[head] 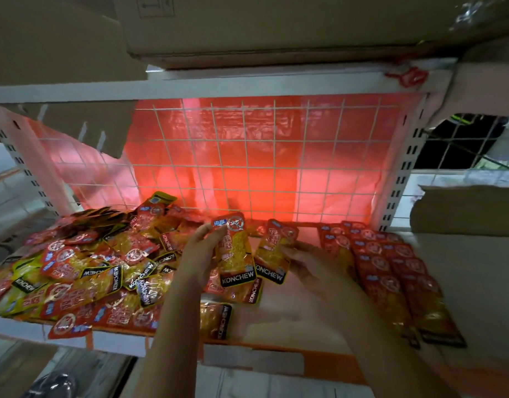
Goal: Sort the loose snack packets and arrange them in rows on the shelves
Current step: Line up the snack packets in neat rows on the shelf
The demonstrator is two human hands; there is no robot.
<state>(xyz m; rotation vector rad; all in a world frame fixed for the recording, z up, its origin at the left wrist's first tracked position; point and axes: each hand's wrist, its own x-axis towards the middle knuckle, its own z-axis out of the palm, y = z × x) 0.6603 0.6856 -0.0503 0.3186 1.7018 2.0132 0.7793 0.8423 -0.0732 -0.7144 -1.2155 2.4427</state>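
A loose heap of red and yellow KONCHEW snack packets [83, 271] covers the left half of the white shelf [302, 314]. On the right, packets lie overlapped in two neat rows [391, 271] running from back to front. My left hand [197, 254] grips one upright packet [236, 251] at its left edge. My right hand [313, 268] holds a second packet [274, 251] by its right side, just left of the rows. Both packets are lifted over the middle of the shelf.
A white wire grid [261, 156] backed by red plastic closes the rear. Cardboard boxes [276, 24] sit on the shelf above, and another box [465, 208] stands at right. A perforated upright [402, 173] marks the right side. One packet [216, 320] lies near the front edge.
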